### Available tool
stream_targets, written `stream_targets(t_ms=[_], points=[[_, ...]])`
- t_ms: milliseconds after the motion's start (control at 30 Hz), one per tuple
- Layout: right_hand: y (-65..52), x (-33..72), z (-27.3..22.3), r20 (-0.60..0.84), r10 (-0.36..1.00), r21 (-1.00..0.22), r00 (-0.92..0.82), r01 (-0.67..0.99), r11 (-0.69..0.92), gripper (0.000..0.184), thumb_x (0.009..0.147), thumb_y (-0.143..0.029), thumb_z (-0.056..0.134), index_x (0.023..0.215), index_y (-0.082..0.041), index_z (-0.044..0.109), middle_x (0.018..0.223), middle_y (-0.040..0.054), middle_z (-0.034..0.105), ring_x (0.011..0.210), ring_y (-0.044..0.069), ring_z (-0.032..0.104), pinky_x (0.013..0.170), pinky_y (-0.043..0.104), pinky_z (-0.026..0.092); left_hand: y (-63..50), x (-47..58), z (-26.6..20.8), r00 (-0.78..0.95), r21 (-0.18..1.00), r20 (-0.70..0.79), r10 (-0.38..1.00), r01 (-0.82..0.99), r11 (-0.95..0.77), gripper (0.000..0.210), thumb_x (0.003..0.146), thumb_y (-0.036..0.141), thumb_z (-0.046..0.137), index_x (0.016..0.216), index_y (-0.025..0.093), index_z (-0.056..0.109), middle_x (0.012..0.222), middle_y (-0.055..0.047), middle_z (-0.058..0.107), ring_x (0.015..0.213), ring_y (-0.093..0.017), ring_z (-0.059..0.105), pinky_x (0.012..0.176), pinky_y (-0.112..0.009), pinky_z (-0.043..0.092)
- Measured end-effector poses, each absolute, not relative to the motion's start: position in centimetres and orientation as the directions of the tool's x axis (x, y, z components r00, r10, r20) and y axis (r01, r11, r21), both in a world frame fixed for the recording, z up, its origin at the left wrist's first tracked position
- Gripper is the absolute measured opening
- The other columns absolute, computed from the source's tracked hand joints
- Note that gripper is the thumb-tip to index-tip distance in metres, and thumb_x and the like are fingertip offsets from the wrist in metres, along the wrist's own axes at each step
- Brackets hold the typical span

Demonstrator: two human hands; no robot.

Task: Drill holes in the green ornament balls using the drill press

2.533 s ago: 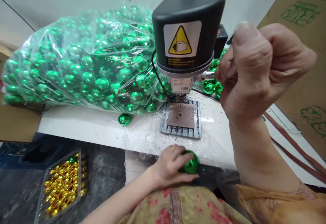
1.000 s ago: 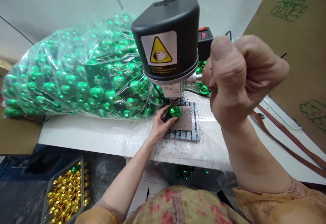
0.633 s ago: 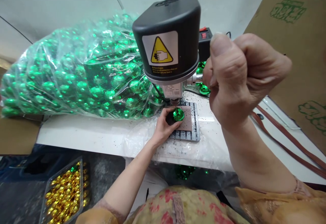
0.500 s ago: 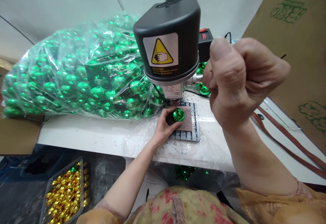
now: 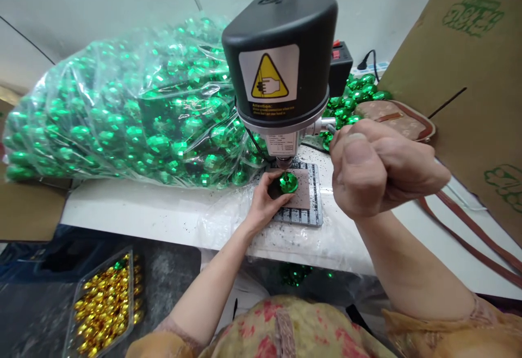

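My left hand [image 5: 264,201] pinches a shiny green faceted ball [image 5: 289,183] between thumb and fingers. The ball rests on a brownish square pad [image 5: 300,198] over the grooved metal base plate [image 5: 315,206], right under the bit of a small black bench drill [image 5: 281,26]. Closed in a fist, my right hand [image 5: 383,168] grips the drill's feed lever [image 5: 331,127] to the right of the motor head. Most of the lever is hidden inside the fist. Dark shavings lie scattered around the plate.
A big clear bag of green balls [image 5: 130,113] fills the table's left side. Loose green balls [image 5: 359,94], a handbag [image 5: 391,116] and a cardboard box [image 5: 460,75] stand right. Below left, a clear bin [image 5: 132,293] holds gold balls.
My right hand has come down with the lever, uncovering the handbag and loose green balls behind. The view has shifted slightly. My left hand stays at the ball.
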State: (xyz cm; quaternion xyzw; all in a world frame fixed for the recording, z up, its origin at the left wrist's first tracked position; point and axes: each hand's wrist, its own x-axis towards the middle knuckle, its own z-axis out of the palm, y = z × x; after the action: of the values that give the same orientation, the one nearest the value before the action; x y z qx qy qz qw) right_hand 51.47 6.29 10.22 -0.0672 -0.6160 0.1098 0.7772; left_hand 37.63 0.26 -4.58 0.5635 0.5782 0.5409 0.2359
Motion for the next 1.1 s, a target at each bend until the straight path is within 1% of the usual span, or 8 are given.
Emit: stream_targets(t_ms=[200, 300, 433, 633, 733, 900, 1000, 1100], points=[[6.4, 51.6, 9.6, 0.948, 0.230, -0.213, 0.219, -0.101, 0.972, 0.045, 0.086, -0.017, 0.051, 0.060, -0.017, 0.014, 0.048, -0.0035, 0.022, 0.041, 0.006, 0.027, 0.042, 0.027, 0.022, 0.2, 37.6, -4.7, -0.244, 0.893, 0.337, 0.909, 0.388, -0.228, 0.045, 0.074, 0.037, 0.082, 0.110, 0.022, 0.060, 0.109, -0.006, 0.068, 0.103, -0.023, 0.065, 0.091, -0.037, 0.051], [6.7, 51.7, 9.0, 0.959, 0.180, -0.166, 0.220, -0.083, 0.983, 0.044, 0.085, -0.018, 0.052, 0.058, -0.018, 0.017, 0.047, -0.0037, 0.024, 0.040, 0.006, 0.027, 0.039, 0.027, 0.023, 0.2, 37.6, -4.7, -0.235, 0.889, 0.345, 0.909, 0.391, -0.237, 0.046, 0.075, 0.036, 0.082, 0.112, 0.023, 0.060, 0.111, -0.006, 0.068, 0.105, -0.023, 0.065, 0.093, -0.037, 0.050], [7.2, 51.7, 8.4, 0.968, 0.109, -0.076, 0.225, -0.151, 0.986, 0.040, 0.080, -0.011, 0.053, 0.058, -0.019, 0.021, 0.049, -0.0049, 0.028, 0.040, 0.005, 0.027, 0.038, 0.026, 0.024, 0.2, 37.7, -4.8, -0.227, 0.885, 0.356, 0.907, 0.394, -0.249, 0.045, 0.076, 0.034, 0.081, 0.114, 0.023, 0.059, 0.114, -0.006, 0.067, 0.109, -0.023, 0.064, 0.096, -0.037, 0.049], [7.3, 52.0, 8.1, 0.981, 0.078, -0.044, 0.178, -0.184, 0.982, 0.040, 0.077, -0.005, 0.054, 0.060, -0.019, 0.021, 0.053, -0.0051, 0.030, 0.043, 0.004, 0.030, 0.042, 0.024, 0.023, 0.1, 37.7, -4.7, -0.233, 0.896, 0.324, 0.917, 0.387, -0.218, 0.047, 0.076, 0.036, 0.080, 0.115, 0.022, 0.059, 0.115, -0.007, 0.067, 0.110, -0.023, 0.064, 0.096, -0.037, 0.049], [7.2, 52.1, 7.9, 0.983, 0.070, -0.040, 0.167, -0.179, 0.983, 0.039, 0.078, -0.004, 0.053, 0.060, -0.019, 0.022, 0.054, -0.0051, 0.030, 0.045, 0.003, 0.031, 0.043, 0.024, 0.025, 0.0, 37.7, -4.7, -0.231, 0.905, 0.305, 0.924, 0.373, -0.205, 0.047, 0.076, 0.036, 0.080, 0.115, 0.022, 0.059, 0.115, -0.007, 0.067, 0.111, -0.023, 0.064, 0.097, -0.038, 0.050], [7.1, 52.3, 7.5, 0.995, -0.013, 0.031, 0.094, -0.193, 0.981, 0.043, 0.072, 0.004, 0.051, 0.059, -0.018, 0.017, 0.055, -0.0056, 0.024, 0.045, 0.003, 0.028, 0.044, 0.025, 0.024, 0.0, 37.7, -4.9, -0.223, 0.910, 0.308, 0.925, 0.353, -0.218, 0.047, 0.077, 0.035, 0.080, 0.117, 0.023, 0.058, 0.119, -0.007, 0.066, 0.115, -0.024, 0.063, 0.100, -0.039, 0.049], [6.8, 52.3, 8.3, 0.993, 0.061, -0.042, 0.099, -0.184, 0.982, 0.046, 0.076, 0.003, 0.053, 0.058, -0.017, 0.016, 0.054, -0.0054, 0.022, 0.045, 0.002, 0.027, 0.045, 0.026, 0.022, 0.2, 37.7, -5.0, -0.228, 0.898, 0.321, 0.919, 0.381, -0.219, 0.047, 0.076, 0.035, 0.080, 0.116, 0.023, 0.058, 0.117, -0.007, 0.066, 0.113, -0.023, 0.064, 0.098, -0.038, 0.050], [6.4, 52.2, 10.5, 0.941, 0.310, -0.284, 0.135, -0.181, 0.941, 0.048, 0.087, -0.012, 0.057, 0.053, -0.017, 0.023, 0.049, -0.0051, 0.025, 0.043, 0.003, 0.030, 0.045, 0.028, 0.020, 0.1, 37.9, -5.0, -0.286, 0.866, 0.341, 0.896, 0.465, -0.181, 0.047, 0.075, 0.035, 0.080, 0.114, 0.022, 0.058, 0.110, -0.006, 0.067, 0.104, -0.022, 0.066, 0.091, -0.036, 0.053]])
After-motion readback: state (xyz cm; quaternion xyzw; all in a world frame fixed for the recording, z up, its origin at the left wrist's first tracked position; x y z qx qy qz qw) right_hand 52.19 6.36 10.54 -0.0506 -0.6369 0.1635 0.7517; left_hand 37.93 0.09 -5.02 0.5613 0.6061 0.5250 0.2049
